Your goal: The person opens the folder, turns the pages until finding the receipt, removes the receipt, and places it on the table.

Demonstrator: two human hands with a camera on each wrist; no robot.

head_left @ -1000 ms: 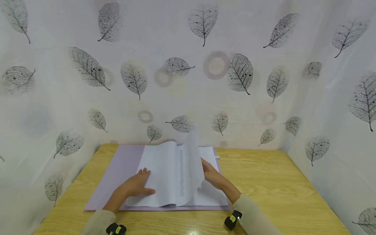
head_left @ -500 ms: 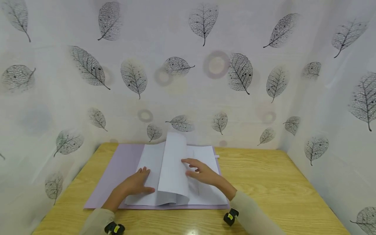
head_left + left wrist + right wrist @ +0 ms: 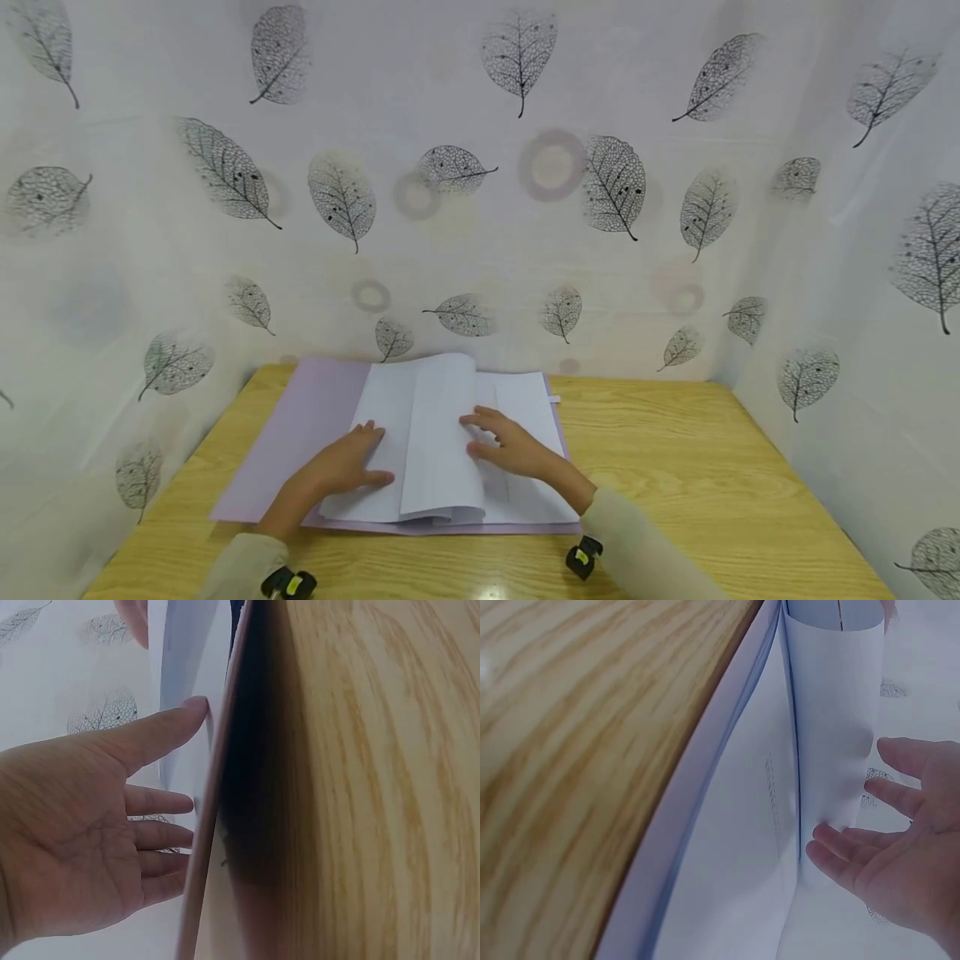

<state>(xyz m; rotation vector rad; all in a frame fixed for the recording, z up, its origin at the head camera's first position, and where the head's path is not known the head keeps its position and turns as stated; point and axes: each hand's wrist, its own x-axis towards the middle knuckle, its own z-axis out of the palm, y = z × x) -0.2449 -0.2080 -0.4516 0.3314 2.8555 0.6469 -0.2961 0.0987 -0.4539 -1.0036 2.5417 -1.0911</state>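
Note:
A book or folder with a light purple cover [image 3: 300, 417] lies spread on the table, filled with white sheets. My left hand [image 3: 341, 462] lies on the left-hand sheets with its fingers straight and thumb apart; in the left wrist view, its fingertips meet the paper. A turned white page [image 3: 442, 433] bulges in a curl over the middle. Beside that curl, my right hand [image 3: 513, 446] has loosely bent fingers, with the fingertips right at the paper. The right-hand sheet [image 3: 742, 825] shows faint print. The cover's left side is raised, with dark shadow under its edge.
The wood-grain table [image 3: 675, 467] extends to the right and in front of the book. A small white tab [image 3: 554, 399] sticks out on the cover's right side. Behind and at both sides hangs a pale leaf-print curtain [image 3: 480, 233].
The right hand has swung a page from right to left, and the page has sunk into a lower curl. The cover's left side has risen slightly. The left hand has stayed nearly in place.

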